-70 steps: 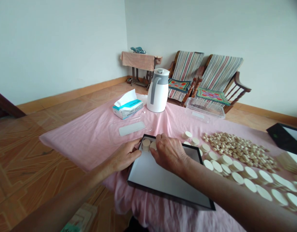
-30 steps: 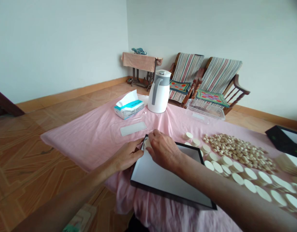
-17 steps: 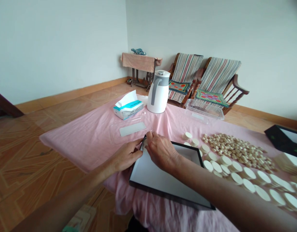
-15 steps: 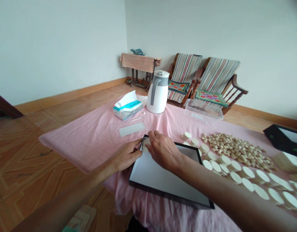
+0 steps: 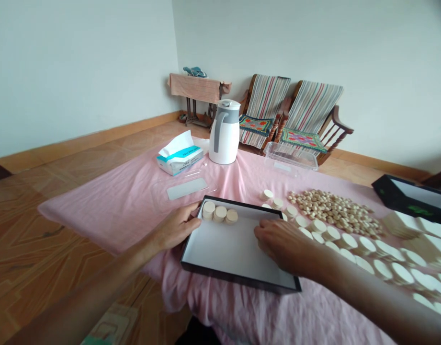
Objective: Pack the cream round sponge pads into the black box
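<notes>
My left hand (image 5: 179, 225) grips the left edge of a shallow black box (image 5: 238, 282) with a white inside, thumb over the rim. Three short stacks of round wooden discs (image 5: 220, 214) stand in a row in its far left corner. Over the right part of the box is my right hand (image 5: 281, 244), its fingers curled together; whatever they may hold is hidden. Beyond that hand, many stacks of pale wooden discs (image 5: 346, 240) stand on the pink cloth (image 5: 134, 191).
A heap of small wooden pieces (image 5: 331, 211) lies behind the disc stacks. Farther right are square wooden pieces (image 5: 432, 247) and another black box (image 5: 414, 196). A white jug (image 5: 225, 139), a tissue pack (image 5: 180, 155), a clear container (image 5: 292, 158) and a clear lid (image 5: 186, 188) occupy the far side.
My right hand has moved from the box's far left corner to its right side, uncovering the row of disc stacks. My left hand stays on the box's edge. The view has shifted slightly.
</notes>
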`<state>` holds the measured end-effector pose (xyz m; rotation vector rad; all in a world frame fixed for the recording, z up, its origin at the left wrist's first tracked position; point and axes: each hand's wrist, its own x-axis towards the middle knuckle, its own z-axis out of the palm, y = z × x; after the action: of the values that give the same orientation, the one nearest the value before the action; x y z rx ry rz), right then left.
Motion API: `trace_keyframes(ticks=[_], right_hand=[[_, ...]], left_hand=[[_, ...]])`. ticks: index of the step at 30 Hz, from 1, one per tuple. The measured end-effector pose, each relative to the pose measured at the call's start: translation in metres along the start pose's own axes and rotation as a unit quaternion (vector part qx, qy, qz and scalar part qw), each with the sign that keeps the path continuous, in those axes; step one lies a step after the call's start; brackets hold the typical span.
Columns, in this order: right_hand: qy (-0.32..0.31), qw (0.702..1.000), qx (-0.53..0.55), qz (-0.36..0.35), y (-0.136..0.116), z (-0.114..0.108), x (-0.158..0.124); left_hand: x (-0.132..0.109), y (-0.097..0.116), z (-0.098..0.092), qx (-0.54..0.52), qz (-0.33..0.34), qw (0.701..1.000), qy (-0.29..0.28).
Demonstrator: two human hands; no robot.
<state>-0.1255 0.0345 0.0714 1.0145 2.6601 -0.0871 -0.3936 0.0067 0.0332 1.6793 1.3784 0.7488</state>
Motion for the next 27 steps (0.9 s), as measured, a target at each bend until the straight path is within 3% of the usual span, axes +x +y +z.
trace_keyframes(ticks=[6, 9, 17, 22, 27], right_hand=[[0.014, 1.0, -0.018, 0.016, -0.005, 0.014, 0.007], [0.021, 1.0, 0.004, 0.019, -0.005, 0.009, 0.01], [0.153, 0.987, 0.045, 0.001, -0.021, -0.013, 0.032], [0.184, 0.983, 0.007, -0.018, -0.028, -0.015, 0.049], [0.191, 0.981, 0.019, 0.01, -0.025, -0.015, 0.046]], left_hand=[[-0.001, 0.001, 0.0, 0.002, 0.002, 1.0, -0.003], [-0.001, 0.001, 0.001, 0.0, 0.003, 1.0, -0.004], [0.0, -0.001, 0.0, -0.029, 0.016, 0.999, -0.007], [0.0, -0.002, 0.0, -0.035, 0.014, 0.999, -0.003], [0.0, -0.005, 0.0, -0.036, 0.01, 0.999, -0.001]])
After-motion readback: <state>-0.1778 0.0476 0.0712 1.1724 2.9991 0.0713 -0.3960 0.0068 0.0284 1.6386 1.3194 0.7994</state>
